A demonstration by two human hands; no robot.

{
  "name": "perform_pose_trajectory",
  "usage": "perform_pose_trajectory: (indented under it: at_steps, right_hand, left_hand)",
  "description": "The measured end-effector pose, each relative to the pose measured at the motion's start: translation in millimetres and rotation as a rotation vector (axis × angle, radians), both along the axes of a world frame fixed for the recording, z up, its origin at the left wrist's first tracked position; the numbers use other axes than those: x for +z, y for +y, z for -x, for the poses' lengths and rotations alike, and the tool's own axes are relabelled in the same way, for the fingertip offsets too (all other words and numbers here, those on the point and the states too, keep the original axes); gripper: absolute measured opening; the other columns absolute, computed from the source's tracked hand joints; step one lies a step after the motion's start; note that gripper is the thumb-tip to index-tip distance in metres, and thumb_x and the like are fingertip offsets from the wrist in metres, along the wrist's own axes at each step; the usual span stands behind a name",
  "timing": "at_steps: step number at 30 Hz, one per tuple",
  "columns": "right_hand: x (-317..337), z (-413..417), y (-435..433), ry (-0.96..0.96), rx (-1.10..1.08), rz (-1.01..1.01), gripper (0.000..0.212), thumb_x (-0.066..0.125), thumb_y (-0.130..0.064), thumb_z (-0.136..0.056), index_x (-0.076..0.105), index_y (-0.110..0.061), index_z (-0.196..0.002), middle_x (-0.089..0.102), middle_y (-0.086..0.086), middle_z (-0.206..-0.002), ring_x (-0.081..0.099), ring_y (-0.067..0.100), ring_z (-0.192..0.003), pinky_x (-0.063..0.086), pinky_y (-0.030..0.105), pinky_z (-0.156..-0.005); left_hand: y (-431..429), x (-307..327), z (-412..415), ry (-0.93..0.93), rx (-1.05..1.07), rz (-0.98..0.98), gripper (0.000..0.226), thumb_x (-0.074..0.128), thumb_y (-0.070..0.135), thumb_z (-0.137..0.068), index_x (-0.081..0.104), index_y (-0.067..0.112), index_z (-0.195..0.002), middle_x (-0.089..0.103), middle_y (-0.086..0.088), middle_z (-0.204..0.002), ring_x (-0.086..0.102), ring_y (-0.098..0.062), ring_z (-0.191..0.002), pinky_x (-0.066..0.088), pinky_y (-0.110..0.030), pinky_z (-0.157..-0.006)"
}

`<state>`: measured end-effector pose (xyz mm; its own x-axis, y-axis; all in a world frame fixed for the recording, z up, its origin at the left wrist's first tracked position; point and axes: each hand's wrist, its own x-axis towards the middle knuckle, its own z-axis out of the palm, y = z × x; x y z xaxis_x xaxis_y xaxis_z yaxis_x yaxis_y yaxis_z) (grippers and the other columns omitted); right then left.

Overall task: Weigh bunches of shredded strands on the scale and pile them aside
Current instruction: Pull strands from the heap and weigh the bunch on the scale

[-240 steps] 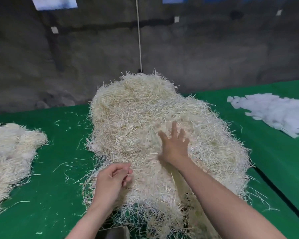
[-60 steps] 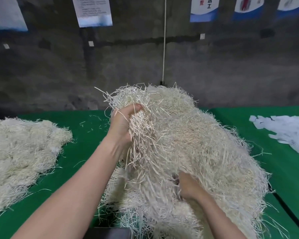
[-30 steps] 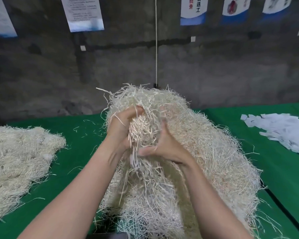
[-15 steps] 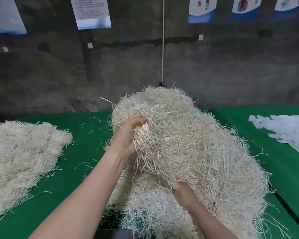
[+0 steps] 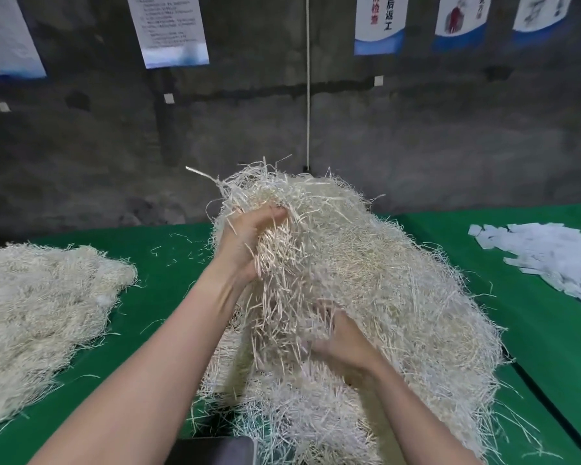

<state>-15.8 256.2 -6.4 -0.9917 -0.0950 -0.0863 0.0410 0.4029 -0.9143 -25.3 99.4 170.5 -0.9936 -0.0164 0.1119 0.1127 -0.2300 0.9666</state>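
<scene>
A big heap of pale shredded strands (image 5: 399,286) fills the middle of the green table (image 5: 168,263). My left hand (image 5: 245,243) is raised above the heap's left side and grips a bunch of strands (image 5: 279,266) that hangs down from it. My right hand (image 5: 342,344) is lower, at the bottom of that hanging bunch, blurred, with its fingers buried in the strands. A dark grey object, possibly the scale (image 5: 212,449), shows at the bottom edge, mostly hidden.
A second pile of strands (image 5: 37,317) lies on the left of the table. White paper slips (image 5: 550,260) lie at the right. A dark gap (image 5: 547,401) splits the green surface on the right. A dark wall with posters stands behind.
My left hand has lifted its bunch a little higher. My right hand has come up slightly along the hanging strands. The view has shifted slightly.
</scene>
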Motion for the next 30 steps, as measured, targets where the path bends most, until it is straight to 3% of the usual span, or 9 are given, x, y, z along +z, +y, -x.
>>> perform_pose_trajectory:
  at_steps: [3, 6, 11, 15, 17, 22, 25, 27, 30]
  right_hand:
    - [37.6, -1.7, -3.6, 0.048, 0.021, 0.147, 0.08, 0.076, -0.039, -0.068, 0.034, -0.022, -0.134, 0.043, -0.008, -0.128, 0.054, 0.01, -0.105, 0.044, 0.019, -0.074]
    - [37.8, 0.3, -39.0, 0.075, 0.076, -0.081, 0.035, 0.058, -0.018, -0.09, 0.049, -0.015, -0.124, 0.05, 0.004, -0.124, 0.053, 0.014, -0.115, 0.045, 0.028, -0.095]
    - [-12.5, 4.1, -59.6, 0.132, 0.232, -0.722, 0.041, 0.046, -0.025, -0.096, 0.047, -0.001, -0.13, 0.053, 0.02, -0.128, 0.051, 0.033, -0.117, 0.041, 0.038, -0.101]
    - [-47.0, 9.9, -20.7, 0.04, 0.019, -0.565, 0.044, 0.041, -0.048, -0.094, 0.058, -0.017, -0.121, 0.058, 0.009, -0.126, 0.06, 0.016, -0.096, 0.043, 0.042, -0.102]
    - [-56.0, 13.3, -7.0, 0.009, -0.032, -0.562, 0.038, 0.049, -0.045, -0.091, 0.058, -0.018, -0.117, 0.063, 0.005, -0.114, 0.061, 0.015, -0.093, 0.049, 0.039, -0.095]
    - [-80.7, 12.6, -1.4, -0.031, -0.081, -0.636, 0.048, 0.051, -0.038, -0.092, 0.042, -0.017, -0.135, 0.048, 0.005, -0.134, 0.054, 0.017, -0.114, 0.044, 0.037, -0.101]
    - [-86.8, 9.1, -1.2, 0.014, -0.057, -0.763, 0.041, 0.046, -0.04, -0.095, 0.045, -0.018, -0.13, 0.043, 0.004, -0.137, 0.05, 0.016, -0.117, 0.043, 0.034, -0.1]
    - [-89.6, 6.5, 0.5, 0.024, -0.056, -0.762, 0.035, 0.046, -0.033, -0.096, 0.046, -0.018, -0.128, 0.049, 0.003, -0.13, 0.053, 0.015, -0.11, 0.046, 0.035, -0.098]
    - [-93.9, 3.4, 4.9, 0.019, -0.063, -0.804, 0.035, 0.045, -0.021, -0.096, 0.044, -0.015, -0.13, 0.05, 0.003, -0.131, 0.053, 0.016, -0.111, 0.045, 0.034, -0.098]
  left_hand:
    - [-3.9, -0.5, -0.6, -0.004, 0.008, -0.055, 0.018, 0.07, 0.014, -0.065, 0.071, 0.021, -0.048, 0.068, 0.013, -0.062, 0.054, -0.016, -0.087, 0.035, -0.048, -0.104]
    - [-0.4, 8.3, -2.4, 0.025, 0.015, -0.097, 0.027, 0.068, 0.014, -0.073, 0.072, 0.023, -0.048, 0.069, 0.014, -0.063, 0.055, -0.015, -0.088, 0.041, -0.042, -0.091]
    - [-3.3, 23.0, 1.5, 0.051, 0.009, -0.146, 0.005, 0.069, 0.01, -0.069, 0.072, 0.014, -0.068, 0.067, -0.002, -0.091, 0.058, -0.03, -0.103, 0.045, -0.052, -0.094]
    - [-11.9, 10.7, 4.9, 0.006, 0.142, -0.13, 0.013, 0.071, 0.013, -0.069, 0.068, 0.016, -0.081, 0.061, -0.008, -0.124, 0.045, -0.031, -0.126, 0.028, -0.056, -0.108]
    - [-10.3, 5.8, 6.3, 0.017, 0.163, -0.126, 0.008, 0.069, 0.012, -0.072, 0.068, 0.017, -0.078, 0.063, 0.001, -0.113, 0.046, -0.023, -0.12, 0.025, -0.049, -0.108]
    - [-7.5, 6.7, 14.2, 0.054, 0.213, -0.167, 0.01, 0.068, 0.005, -0.073, 0.068, 0.015, -0.07, 0.056, 0.016, -0.084, 0.047, -0.018, -0.109, 0.025, -0.048, -0.105]
    - [-6.6, 5.0, 14.5, 0.082, 0.202, -0.216, 0.025, 0.064, 0.001, -0.077, 0.068, 0.007, -0.101, 0.051, 0.03, -0.072, 0.05, -0.004, -0.088, 0.028, -0.043, -0.103]
    - [-9.7, 10.3, 13.6, 0.063, 0.152, -0.257, 0.019, 0.062, -0.003, -0.076, 0.07, 0.007, -0.09, 0.064, 0.017, -0.072, 0.057, -0.009, -0.087, 0.035, -0.042, -0.098]
    - [-13.5, 22.0, 13.5, 0.045, 0.107, -0.247, 0.014, 0.063, -0.003, -0.073, 0.069, 0.009, -0.068, 0.064, -0.017, -0.106, 0.053, -0.039, -0.118, 0.039, -0.058, -0.1]
